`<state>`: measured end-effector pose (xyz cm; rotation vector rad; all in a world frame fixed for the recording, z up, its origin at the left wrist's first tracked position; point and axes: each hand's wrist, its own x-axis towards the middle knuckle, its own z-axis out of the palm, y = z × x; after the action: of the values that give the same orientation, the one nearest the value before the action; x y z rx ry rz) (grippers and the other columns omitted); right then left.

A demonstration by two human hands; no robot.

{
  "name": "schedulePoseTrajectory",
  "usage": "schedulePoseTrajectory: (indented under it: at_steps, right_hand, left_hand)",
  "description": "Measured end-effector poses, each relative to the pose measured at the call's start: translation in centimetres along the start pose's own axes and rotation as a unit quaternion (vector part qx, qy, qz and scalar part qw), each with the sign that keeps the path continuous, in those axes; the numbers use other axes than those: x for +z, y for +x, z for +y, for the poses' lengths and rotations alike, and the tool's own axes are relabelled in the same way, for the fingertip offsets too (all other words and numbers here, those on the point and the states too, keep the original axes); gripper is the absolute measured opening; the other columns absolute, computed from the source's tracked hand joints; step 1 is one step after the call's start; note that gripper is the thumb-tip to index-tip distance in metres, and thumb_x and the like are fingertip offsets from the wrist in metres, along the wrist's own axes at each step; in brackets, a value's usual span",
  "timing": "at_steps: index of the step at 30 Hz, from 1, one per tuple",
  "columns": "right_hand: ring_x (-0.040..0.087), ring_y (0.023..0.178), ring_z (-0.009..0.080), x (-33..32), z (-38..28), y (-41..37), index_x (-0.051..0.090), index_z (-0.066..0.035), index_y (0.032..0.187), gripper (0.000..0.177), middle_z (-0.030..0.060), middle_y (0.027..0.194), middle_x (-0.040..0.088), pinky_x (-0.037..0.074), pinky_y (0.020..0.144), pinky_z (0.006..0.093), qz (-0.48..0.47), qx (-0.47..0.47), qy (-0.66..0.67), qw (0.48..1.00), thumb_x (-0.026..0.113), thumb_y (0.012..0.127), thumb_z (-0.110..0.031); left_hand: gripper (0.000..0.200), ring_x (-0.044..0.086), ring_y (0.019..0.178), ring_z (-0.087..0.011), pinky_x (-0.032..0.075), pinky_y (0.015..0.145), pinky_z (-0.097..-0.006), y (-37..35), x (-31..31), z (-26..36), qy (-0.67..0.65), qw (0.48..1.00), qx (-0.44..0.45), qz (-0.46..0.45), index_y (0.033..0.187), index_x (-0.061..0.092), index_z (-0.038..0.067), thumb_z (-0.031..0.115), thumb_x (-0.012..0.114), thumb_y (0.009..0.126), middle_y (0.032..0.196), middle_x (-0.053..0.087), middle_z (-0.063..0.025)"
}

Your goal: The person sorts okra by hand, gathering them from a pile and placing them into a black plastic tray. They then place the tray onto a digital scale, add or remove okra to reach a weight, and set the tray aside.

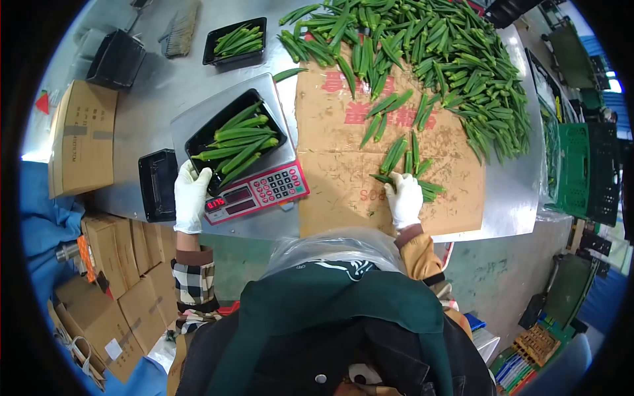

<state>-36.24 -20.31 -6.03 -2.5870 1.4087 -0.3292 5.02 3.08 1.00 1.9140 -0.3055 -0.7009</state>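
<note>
Closest to the lens is the person's own front, a dark jacket under a green apron, with a checked sleeve on one arm and a tan sleeve on the other. Both hands wear white gloves. The left hand [191, 197] reaches to the near left corner of the black tray [201, 141], which stands on the scale [264, 190] and is filled with okra pods [241, 144]. Its fingertips touch the tray's rim, but whether they clasp it cannot be told. The right hand [404, 199] lies palm down on a small bunch of okra [400, 157] at the near edge of the cardboard sheet [337, 178]. Its fingers are bent over a few pods, though whether they truly grip any is unclear. Farther along the cardboard, the big heap of okra [436, 53] spreads across the far side of the metal table [158, 99]. Just left of the scale sits an empty black tray [156, 186]. Another filled tray [236, 41] stands near the table's far edge, with a brush [179, 30] and a stack of black trays [117, 59] beside it. Cardboard boxes [82, 135] stand to the left, and a green crate [573, 165] to the right.
</note>
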Motion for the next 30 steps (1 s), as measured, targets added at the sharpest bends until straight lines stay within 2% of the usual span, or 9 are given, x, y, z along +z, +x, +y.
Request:
schedulePoseTrajectory:
  at_steps: [1,4,6,11,15,22,25,28,30]
  right_hand:
    - [0.059,0.092,0.0318,-0.2,-0.1,0.4,0.069,-0.009,0.099,0.024,0.0106,0.093,0.059,0.048,0.079,0.0421,-0.054,0.006,-0.045,0.998,0.077,0.077,-0.015]
    - [0.058,0.092,0.0310,-0.8,-0.8,2.3,0.068,-0.010,0.097,0.026,0.0093,0.095,0.060,0.048,0.077,0.0426,-0.060,-0.014,0.024,0.998,0.078,0.074,-0.015]
    - [0.058,0.089,0.0314,-3.6,-4.2,4.5,0.068,-0.011,0.097,0.025,0.0097,0.092,0.058,0.048,0.076,0.0417,0.018,-0.057,0.142,0.988,0.078,0.074,-0.013]
    - [0.061,0.088,0.0295,-9.8,-14.1,8.9,0.069,-0.009,0.109,0.039,0.0094,0.096,0.063,0.050,0.079,0.0398,0.050,-0.218,0.202,0.954,0.082,0.072,-0.009]
    - [0.060,0.093,0.0301,-9.8,-16.1,8.6,0.064,-0.007,0.124,0.053,0.0100,0.102,0.064,0.049,0.081,0.0393,0.053,-0.243,0.282,0.926,0.081,0.075,-0.017]
    - [0.062,0.099,0.0313,-7.7,-8.8,6.0,0.066,-0.005,0.121,0.039,0.0136,0.106,0.062,0.051,0.090,0.0376,0.080,-0.063,0.283,0.954,0.072,0.082,0.000]
    - [0.062,0.098,0.0292,-5.3,-5.9,3.2,0.065,-0.003,0.121,0.041,0.0130,0.107,0.061,0.051,0.089,0.0354,0.059,0.006,0.304,0.951,0.068,0.081,0.006]
    - [0.062,0.098,0.0248,-2.7,-4.9,0.2,0.065,-0.004,0.121,0.041,0.0106,0.108,0.060,0.052,0.086,0.0324,0.010,0.146,0.395,0.907,0.067,0.082,0.007]
    - [0.061,0.099,0.0232,-2.0,-4.5,-0.9,0.065,-0.004,0.121,0.040,0.0099,0.111,0.060,0.051,0.084,0.0309,-0.013,0.153,0.374,0.915,0.067,0.083,0.007]
  left_hand:
    - [0.029,0.065,0.090,-0.0118,0.054,0.079,-0.0254,0.2,0.6,-0.1,0.009,1.000,0.016,-0.008,0.124,0.056,-0.003,0.001,0.060,0.095,0.107,0.069,-0.0081]
    - [0.035,0.064,0.095,-0.0131,0.052,0.083,-0.0267,-0.6,2.2,1.5,0.090,0.995,0.049,-0.017,0.128,0.054,-0.005,0.002,0.061,0.094,0.109,0.069,-0.0109]
    - [0.038,0.064,0.099,-0.0147,0.051,0.088,-0.0287,-0.5,3.0,1.6,0.123,0.989,0.078,-0.024,0.129,0.053,-0.005,0.003,0.062,0.093,0.112,0.068,-0.0116]
    - [0.036,0.064,0.100,-0.0146,0.051,0.089,-0.0290,-2.2,7.2,4.2,0.056,0.990,0.077,-0.101,0.127,0.053,-0.004,0.002,0.062,0.093,0.109,0.069,-0.0113]
    - [0.038,0.064,0.095,-0.0122,0.052,0.085,-0.0275,-1.0,7.5,5.8,0.017,0.988,0.027,-0.152,0.128,0.054,-0.003,-0.001,0.062,0.091,0.106,0.069,-0.0089]
    - [0.035,0.064,0.095,-0.0133,0.053,0.086,-0.0287,12.1,4.6,8.5,-0.066,0.990,0.047,-0.113,0.125,0.055,-0.004,-0.002,0.061,0.091,0.109,0.068,-0.0088]
    - [0.035,0.066,0.091,-0.0173,0.055,0.083,-0.0317,21.2,4.3,7.8,0.030,0.987,0.156,-0.030,0.121,0.058,-0.004,-0.001,0.064,0.086,0.106,0.069,-0.0113]
    - [0.037,0.067,0.083,-0.0194,0.057,0.074,-0.0351,27.5,4.7,7.6,0.092,0.991,0.092,0.019,0.121,0.059,-0.004,-0.001,0.065,0.084,0.102,0.069,-0.0122]
    - [0.035,0.068,0.081,-0.0222,0.058,0.066,-0.0372,30.9,5.4,5.8,0.035,0.997,0.049,0.039,0.121,0.059,0.000,0.001,0.064,0.086,0.100,0.069,-0.0111]
